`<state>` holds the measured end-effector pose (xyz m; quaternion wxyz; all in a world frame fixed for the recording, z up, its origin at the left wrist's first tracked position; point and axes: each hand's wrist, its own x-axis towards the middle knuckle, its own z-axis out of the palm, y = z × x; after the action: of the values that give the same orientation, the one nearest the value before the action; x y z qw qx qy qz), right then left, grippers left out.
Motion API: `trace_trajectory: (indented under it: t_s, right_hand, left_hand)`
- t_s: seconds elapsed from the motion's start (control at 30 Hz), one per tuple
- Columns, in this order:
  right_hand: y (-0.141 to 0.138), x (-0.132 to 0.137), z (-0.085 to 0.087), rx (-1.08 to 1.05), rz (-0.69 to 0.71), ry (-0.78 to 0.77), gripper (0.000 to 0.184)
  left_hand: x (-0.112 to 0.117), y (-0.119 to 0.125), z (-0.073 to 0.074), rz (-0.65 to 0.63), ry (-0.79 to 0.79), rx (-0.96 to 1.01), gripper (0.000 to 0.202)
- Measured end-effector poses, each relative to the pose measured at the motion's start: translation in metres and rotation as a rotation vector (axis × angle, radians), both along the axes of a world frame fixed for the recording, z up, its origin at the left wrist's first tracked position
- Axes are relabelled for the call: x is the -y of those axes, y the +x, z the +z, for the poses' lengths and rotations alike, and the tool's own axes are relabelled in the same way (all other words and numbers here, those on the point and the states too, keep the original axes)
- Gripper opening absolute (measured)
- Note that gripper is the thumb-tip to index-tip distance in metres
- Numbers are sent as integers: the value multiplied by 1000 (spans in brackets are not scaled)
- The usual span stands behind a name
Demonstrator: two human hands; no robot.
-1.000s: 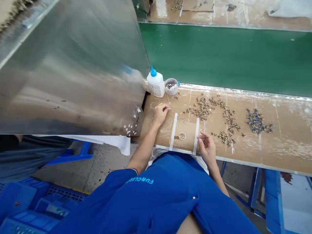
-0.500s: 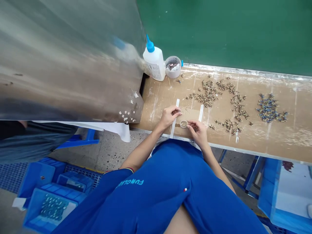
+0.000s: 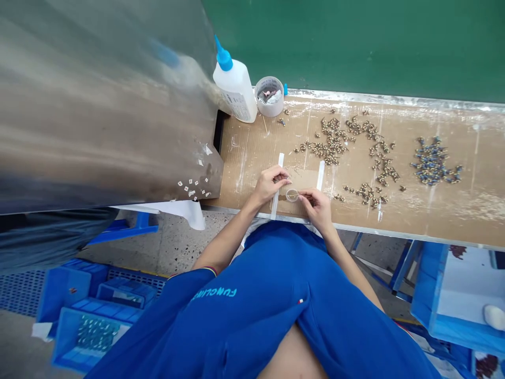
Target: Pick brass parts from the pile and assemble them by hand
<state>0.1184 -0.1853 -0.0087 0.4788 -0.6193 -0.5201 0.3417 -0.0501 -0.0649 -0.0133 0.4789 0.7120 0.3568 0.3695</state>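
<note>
My right hand [image 3: 319, 209] pinches a thin gold-coloured piece [image 3: 295, 196], whose tip reaches over a small round clear dish [image 3: 288, 198]. The dish sits on the cardboard-covered bench between two white tape strips. Just left of it, my left hand [image 3: 268, 186] has thumb and forefinger pressed together; anything between them is too small to make out. Beyond and right of my hands lie many small gold-coloured metal pieces [image 3: 330, 142] in loose heaps. Farther right is a pile of similar pieces with blue parts [image 3: 433, 162].
A white bottle with a blue nozzle [image 3: 236, 92] and a tape roll with scraps inside [image 3: 270, 108] stand at the back left. A metal panel [image 3: 110, 116] rises on the left. Blue bins [image 3: 65, 337] stand below left, another blue bin [image 3: 424, 300] below right.
The view has shifted slightly, so the bench appears higher and farther left. My right hand still holds the gold-coloured piece at the dish; its tip now lies flatter across the dish.
</note>
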Motion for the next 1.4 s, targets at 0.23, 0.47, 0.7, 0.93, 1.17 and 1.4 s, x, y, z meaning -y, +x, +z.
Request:
trace_trajectory:
  t_s: [0.23,0.47,0.7,0.93,1.17,1.4]
  right_hand:
    - [0,-3,3,52,23,78,19]
    - [-2,-3,4,95,3,103,21]
    - [-3,0,1,106,16,144,18]
    - [-2,-1,2,99,48,156,19]
    - [-2,0,2,139,78,103,23]
    - [-3,-2,1,143,86,115,22]
  left_hand:
    - [-4,-6,-5,5,-9,72,32]
    - [-4,-10,-3,-20,-99,53,28]
    - [-8,-23,14,-76,-25,-212,22]
    - [-7,-23,12,-29,49,-406,21]
    - [0,-18,0,5,107,-331,26]
    - [-2,-22,5,-11,100,-186,15]
